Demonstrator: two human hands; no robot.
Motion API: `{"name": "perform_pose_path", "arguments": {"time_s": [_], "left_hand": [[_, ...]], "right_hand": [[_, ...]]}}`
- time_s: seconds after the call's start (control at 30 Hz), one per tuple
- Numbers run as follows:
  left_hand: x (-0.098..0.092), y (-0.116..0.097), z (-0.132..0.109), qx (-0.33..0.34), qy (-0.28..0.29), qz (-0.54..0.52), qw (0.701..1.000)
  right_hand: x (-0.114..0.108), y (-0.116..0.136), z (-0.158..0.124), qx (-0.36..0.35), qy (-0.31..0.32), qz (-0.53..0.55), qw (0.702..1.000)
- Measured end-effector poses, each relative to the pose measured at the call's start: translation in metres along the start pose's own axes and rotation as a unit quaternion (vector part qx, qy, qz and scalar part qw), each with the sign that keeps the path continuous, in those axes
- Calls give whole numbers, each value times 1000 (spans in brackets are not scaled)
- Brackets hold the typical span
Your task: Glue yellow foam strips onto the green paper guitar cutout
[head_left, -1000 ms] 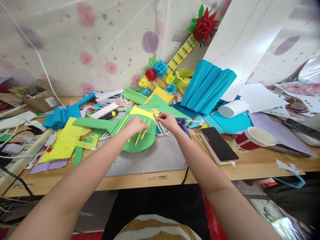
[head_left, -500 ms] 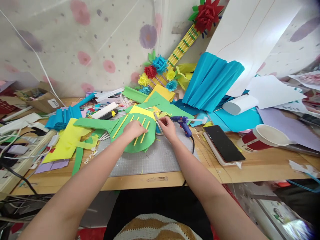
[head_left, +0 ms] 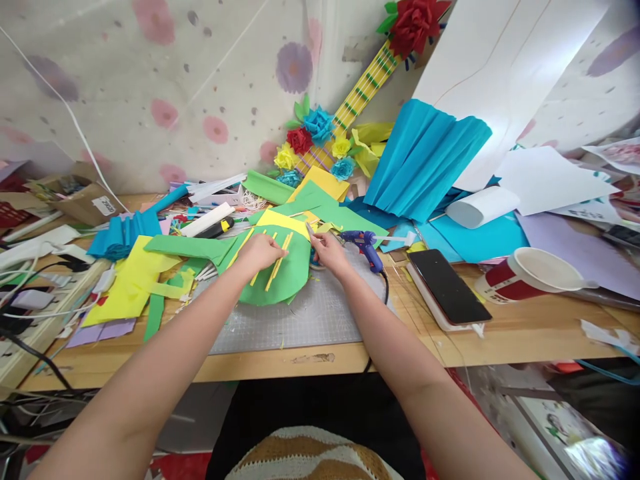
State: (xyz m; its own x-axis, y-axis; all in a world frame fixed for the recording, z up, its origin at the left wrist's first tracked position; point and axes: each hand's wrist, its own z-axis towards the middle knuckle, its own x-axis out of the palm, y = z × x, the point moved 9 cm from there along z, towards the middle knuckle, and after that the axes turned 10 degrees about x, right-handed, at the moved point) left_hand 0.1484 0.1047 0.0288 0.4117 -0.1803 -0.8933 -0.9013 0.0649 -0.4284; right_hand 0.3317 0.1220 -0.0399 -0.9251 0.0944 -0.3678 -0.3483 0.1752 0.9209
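My left hand (head_left: 261, 256) is over a green paper shape (head_left: 295, 267) with a rounded body and a long arm to the left. Its fingertips are closed on a thin yellow paper strip (head_left: 277, 268), which lies against a similar strip. More yellow strips slant across the green paper, partly covered by this hand. At the shape's right edge, my right hand (head_left: 330, 252) is closed around a pair of scissors (head_left: 309, 229). The blades point up and away; the handles are mostly hidden by the fingers. Yellow paper (head_left: 284, 221) sits along the shape's far edge.
A grey cutting mat (head_left: 320, 327) lies beneath the work. To the right are a blue glue gun (head_left: 367, 250), a phone (head_left: 450, 287) and a paper cup (head_left: 530, 277). Behind stands a flower-decorated paper guitar (head_left: 360, 93). Yellow paper scraps (head_left: 125, 280) lie left.
My left hand has moved slightly left, and the strip at its fingertips has shifted left beside another strip. My right hand has moved slightly left and closed round the scissors more firmly.
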Motion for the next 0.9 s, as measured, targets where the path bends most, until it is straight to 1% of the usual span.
{"name": "perform_pose_path", "arguments": {"time_s": [0.1,0.2,0.27,0.37,0.47,0.53,0.6,0.67,0.73,0.8,0.9], "left_hand": [[-9,6,1,1,-27,-26,999],[-14,11,3,20,-58,-72,996],[-20,12,5,40,-92,-117,988],[-37,10,5,71,-147,-188,968],[-65,-1,-1,111,-211,-229,944],[-86,-13,-8,141,-255,-225,930],[-101,-25,-15,164,-282,-189,926],[-104,-35,-18,179,-274,-129,936],[-99,-40,-18,190,-244,-62,949],[-90,-39,-17,200,-220,-7,955],[-82,-34,-18,209,-214,37,953]], "right_hand": [[15,-5,2,48,72,31,996],[24,-8,-2,82,118,101,984],[24,-5,-7,82,133,162,974],[14,2,-11,50,110,239,964],[1,4,-12,39,67,286,955],[-3,4,-13,34,47,320,946],[0,5,-15,27,54,345,937],[9,6,-17,28,81,351,932],[19,4,-20,39,99,347,932],[26,0,-21,54,104,343,932],[33,-3,-22,58,103,349,930]]}}
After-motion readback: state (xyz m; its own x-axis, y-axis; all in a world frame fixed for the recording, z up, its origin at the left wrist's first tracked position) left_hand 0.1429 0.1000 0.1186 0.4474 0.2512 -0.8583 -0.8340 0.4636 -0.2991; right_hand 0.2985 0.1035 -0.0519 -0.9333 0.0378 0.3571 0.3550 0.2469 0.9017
